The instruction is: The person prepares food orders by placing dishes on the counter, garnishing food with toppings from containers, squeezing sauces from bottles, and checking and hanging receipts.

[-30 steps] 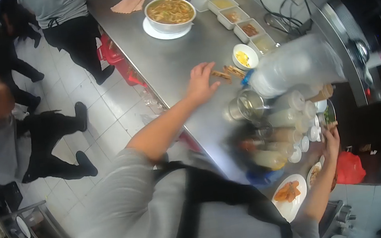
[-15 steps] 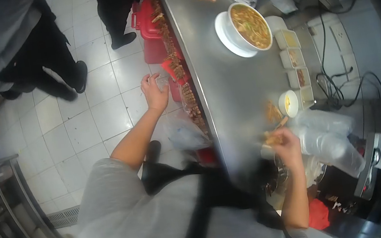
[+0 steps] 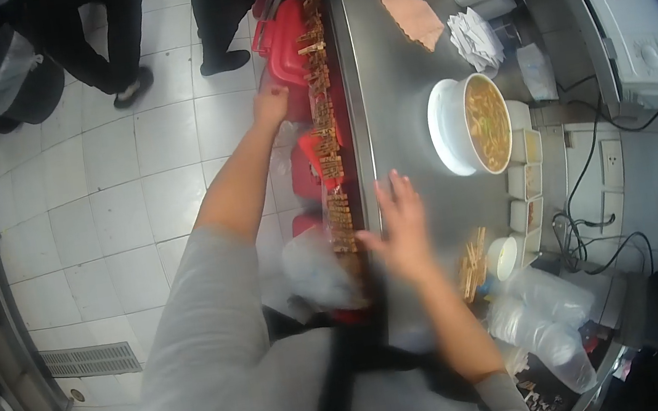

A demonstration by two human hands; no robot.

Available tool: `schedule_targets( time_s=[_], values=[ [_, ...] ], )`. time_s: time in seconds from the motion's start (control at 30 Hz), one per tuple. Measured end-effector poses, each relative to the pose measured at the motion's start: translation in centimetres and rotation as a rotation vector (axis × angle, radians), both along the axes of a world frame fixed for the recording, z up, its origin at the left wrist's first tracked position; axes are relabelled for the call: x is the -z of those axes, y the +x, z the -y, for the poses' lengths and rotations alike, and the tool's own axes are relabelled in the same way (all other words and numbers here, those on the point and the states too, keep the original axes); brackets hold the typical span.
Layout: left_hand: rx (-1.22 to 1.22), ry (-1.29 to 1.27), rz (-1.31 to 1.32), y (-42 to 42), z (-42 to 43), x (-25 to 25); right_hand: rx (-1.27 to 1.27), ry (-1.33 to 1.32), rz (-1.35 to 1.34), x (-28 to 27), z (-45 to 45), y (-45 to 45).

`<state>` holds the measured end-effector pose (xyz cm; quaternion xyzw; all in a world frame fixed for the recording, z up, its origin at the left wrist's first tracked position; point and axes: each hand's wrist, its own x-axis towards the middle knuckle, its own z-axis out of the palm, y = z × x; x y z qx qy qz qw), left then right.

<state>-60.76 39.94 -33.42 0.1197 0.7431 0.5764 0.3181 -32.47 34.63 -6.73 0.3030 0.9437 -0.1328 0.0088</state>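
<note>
My left hand [image 3: 271, 105] is beside the red plastic containers [image 3: 288, 46] left of the counter. Its fingers look curled; what they hold, if anything, I cannot make out. A bit of clear plastic shows just below it. Over the counter's left edge is my right hand [image 3: 402, 228], fingers spread and holding nothing. Close to it runs a long row of wooden clothespins [image 3: 327, 138] along the edge. A white bowl of soup [image 3: 489, 124] stands on a white plate [image 3: 445, 128] farther up the steel counter [image 3: 401, 118].
Wooden sticks [image 3: 473, 267] lie beside a small white bowl [image 3: 504, 258]. Condiment tubs [image 3: 523, 181] line the wall side. Clear plastic bags [image 3: 539, 327] sit lower right. A peach cloth [image 3: 412, 19] and white papers [image 3: 476, 40] lie farther up. Two people stand on the tiled floor [image 3: 166, 136].
My right hand has left the small bowl area, where it held something yellowish, and is now open near the clothespins. My left hand has moved up to the red containers. The view has shifted.
</note>
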Motion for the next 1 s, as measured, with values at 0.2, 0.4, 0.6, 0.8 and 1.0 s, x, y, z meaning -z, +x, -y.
schedule_targets(
  time_s=[0.2,0.4,0.6,0.8,1.0],
  values=[
    [-0.068,0.106,0.346,-2.3,-7.2,3.1,-0.022,0.131,0.037,2.5,-1.1,-2.3],
    [-0.049,0.131,0.798,-0.3,-9.3,2.8,0.007,0.117,0.048,2.8,-1.3,-2.3],
    [-0.148,0.382,1.089,-1.0,-9.3,1.6,-0.001,0.13,0.054,2.6,-1.4,-2.3],
    [0.128,0.662,1.157,0.2,-5.4,3.1,0.004,0.142,0.05,2.6,-1.3,-2.5],
    [0.008,0.595,0.955,-0.4,-4.3,5.1,-0.007,0.14,0.031,2.3,-1.3,-2.5]
  ],
)
